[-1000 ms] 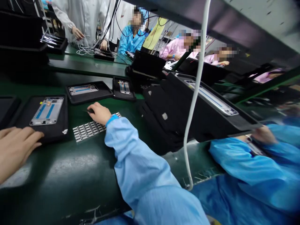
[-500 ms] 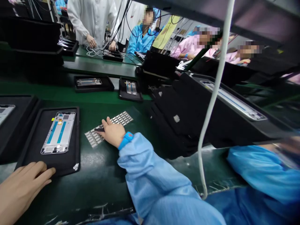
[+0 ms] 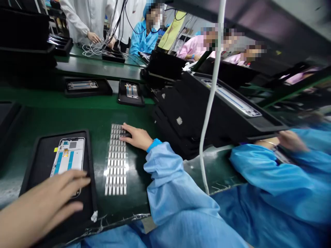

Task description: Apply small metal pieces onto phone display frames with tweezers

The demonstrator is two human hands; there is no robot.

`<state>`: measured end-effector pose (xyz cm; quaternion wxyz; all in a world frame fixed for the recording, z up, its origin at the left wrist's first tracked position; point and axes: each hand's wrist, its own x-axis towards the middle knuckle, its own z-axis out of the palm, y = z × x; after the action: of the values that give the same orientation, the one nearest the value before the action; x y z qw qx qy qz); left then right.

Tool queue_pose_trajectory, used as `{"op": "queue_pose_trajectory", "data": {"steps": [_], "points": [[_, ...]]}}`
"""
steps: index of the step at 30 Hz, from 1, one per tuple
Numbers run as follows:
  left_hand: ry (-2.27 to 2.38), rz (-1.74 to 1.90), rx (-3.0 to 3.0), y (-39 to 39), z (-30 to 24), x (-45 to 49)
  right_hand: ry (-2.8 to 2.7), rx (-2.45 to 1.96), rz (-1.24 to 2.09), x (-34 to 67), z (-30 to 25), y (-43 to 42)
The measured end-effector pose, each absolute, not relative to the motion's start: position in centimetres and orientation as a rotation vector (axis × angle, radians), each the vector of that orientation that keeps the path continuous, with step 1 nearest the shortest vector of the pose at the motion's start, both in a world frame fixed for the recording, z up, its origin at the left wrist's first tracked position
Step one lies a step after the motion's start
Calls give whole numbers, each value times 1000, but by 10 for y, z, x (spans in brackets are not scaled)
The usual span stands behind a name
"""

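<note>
My left hand (image 3: 55,198), fingers apart, reaches over the lower part of a silver phone frame (image 3: 69,153) with blue strips and a yellow tab. Whether it touches the frame I cannot tell. The frame lies in a black foam tray (image 3: 40,151) at the table's front edge. My right hand (image 3: 137,136) is at the upper end of a sheet of small pale adhesive strips (image 3: 116,162), right of the tray. Between its thumb and forefinger is a dark slim tool (image 3: 126,133), mostly hidden by the fingers.
A stack of black trays (image 3: 178,120) stands to the right, its top one holding another phone frame (image 3: 236,100). A white cable (image 3: 210,100) hangs before it. Two small trays (image 3: 110,88) (image 3: 131,101) lie at the back. A co-worker's sleeves (image 3: 261,163) are at right; other people work across.
The sheet has turned from slanting to nearly straight toward me. The tray has come nearer the front edge. My left hand has moved from the tray's corner over the phone frame.
</note>
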<state>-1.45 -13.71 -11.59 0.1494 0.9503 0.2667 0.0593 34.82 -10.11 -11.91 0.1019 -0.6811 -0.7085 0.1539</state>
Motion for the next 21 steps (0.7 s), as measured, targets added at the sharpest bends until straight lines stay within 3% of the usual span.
{"op": "queue_pose_trajectory", "data": {"steps": [4,9,21], "points": [[911,216,2804,-84,-99,47,-2235,-1724,542,321,-119,-117],[1021,175,2803,-61,-127,94,-2192,-1679,523,311,-122,-121],[946,230,2659,-68,-137,96,-2113,-1518,517,314,-136,-124]]}}
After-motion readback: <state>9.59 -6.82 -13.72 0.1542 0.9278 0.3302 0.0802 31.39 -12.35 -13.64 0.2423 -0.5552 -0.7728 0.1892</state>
